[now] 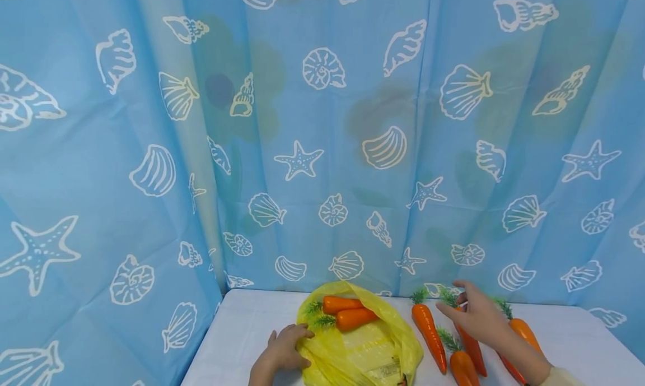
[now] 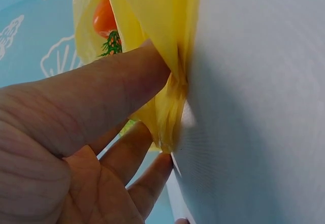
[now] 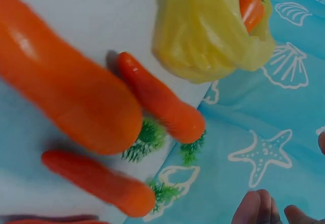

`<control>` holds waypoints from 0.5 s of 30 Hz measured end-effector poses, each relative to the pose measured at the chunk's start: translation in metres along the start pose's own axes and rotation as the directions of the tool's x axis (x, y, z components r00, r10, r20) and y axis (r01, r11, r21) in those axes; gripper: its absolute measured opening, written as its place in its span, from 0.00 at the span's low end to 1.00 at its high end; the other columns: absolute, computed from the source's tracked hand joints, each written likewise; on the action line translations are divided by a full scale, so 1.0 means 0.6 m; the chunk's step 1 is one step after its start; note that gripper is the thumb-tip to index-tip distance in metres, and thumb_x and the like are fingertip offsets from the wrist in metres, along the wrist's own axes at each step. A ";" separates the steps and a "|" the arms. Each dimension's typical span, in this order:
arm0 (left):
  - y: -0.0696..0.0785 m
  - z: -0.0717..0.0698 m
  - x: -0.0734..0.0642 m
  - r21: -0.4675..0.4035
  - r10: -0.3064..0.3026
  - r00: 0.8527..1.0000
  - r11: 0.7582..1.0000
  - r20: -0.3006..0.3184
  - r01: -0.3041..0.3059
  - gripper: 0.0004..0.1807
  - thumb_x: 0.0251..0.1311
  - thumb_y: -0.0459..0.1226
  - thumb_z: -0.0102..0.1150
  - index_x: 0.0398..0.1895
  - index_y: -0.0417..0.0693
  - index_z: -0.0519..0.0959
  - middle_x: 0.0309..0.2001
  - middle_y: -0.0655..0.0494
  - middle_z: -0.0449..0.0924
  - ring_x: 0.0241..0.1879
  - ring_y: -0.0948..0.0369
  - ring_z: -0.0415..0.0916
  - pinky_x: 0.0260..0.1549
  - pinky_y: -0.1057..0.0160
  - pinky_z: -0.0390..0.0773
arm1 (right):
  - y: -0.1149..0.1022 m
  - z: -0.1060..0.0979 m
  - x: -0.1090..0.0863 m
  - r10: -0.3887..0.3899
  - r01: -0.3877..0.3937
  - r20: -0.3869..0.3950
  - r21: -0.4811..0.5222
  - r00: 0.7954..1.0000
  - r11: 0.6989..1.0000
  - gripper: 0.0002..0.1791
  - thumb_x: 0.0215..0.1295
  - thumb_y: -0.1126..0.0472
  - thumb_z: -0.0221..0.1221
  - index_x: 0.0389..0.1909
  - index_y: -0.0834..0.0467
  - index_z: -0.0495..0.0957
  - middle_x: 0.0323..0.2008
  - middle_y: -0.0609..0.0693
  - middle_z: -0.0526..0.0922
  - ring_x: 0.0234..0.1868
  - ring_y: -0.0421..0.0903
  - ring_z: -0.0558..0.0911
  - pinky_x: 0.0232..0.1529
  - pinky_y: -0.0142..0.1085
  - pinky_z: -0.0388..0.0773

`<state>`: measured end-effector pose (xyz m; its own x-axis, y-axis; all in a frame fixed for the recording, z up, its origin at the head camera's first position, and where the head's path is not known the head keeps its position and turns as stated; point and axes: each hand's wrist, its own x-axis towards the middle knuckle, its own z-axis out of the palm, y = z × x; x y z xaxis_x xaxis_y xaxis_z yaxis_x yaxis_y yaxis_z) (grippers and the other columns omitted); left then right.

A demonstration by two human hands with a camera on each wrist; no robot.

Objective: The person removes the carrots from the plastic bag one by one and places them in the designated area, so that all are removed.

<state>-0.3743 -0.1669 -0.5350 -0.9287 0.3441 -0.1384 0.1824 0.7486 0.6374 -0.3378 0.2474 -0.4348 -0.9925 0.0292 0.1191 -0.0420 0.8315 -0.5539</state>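
A yellow plastic bag (image 1: pixel 409 341) lies with its mouth spread, two orange carrots (image 1: pixel 356 319) with green tops inside it. My left hand (image 1: pixel 283 349) is at the bag's left edge; in the left wrist view the thumb (image 2: pixel 117 84) presses the gathered yellow plastic, with fingers on its other side. Over the loose carrots to the right of the bag hovers my right hand (image 1: pixel 481 319), fingers extended and holding nothing. One carrot (image 1: pixel 428 330) lies nearest the bag; another (image 1: pixel 471 347) is partly hidden beneath the right hand.
Several more carrots (image 1: pixel 462 368) lie on the white tabletop (image 1: pixel 242 319), some partly covered by the right forearm. A blue curtain (image 1: pixel 332 162) with white shell and starfish prints stands behind the table and along its left side.
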 end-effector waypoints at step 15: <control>-0.002 -0.001 0.001 -0.006 0.001 1.000 1.000 0.009 -0.001 0.25 0.48 0.34 0.73 0.53 0.50 0.81 0.67 0.43 0.71 0.70 0.36 0.59 0.65 0.22 0.39 | -0.054 0.072 0.046 -0.054 0.034 0.094 0.205 0.994 0.978 0.41 0.63 0.42 0.64 0.67 0.66 0.65 0.47 0.59 0.79 0.41 0.46 0.80 0.34 0.38 0.81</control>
<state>-0.3751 -0.1680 -0.5355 -0.9254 0.3504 -0.1444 0.1818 0.7446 0.6423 -0.3686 0.1970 -0.4491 -0.9951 -0.0685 0.0707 -0.0984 0.7003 -0.7070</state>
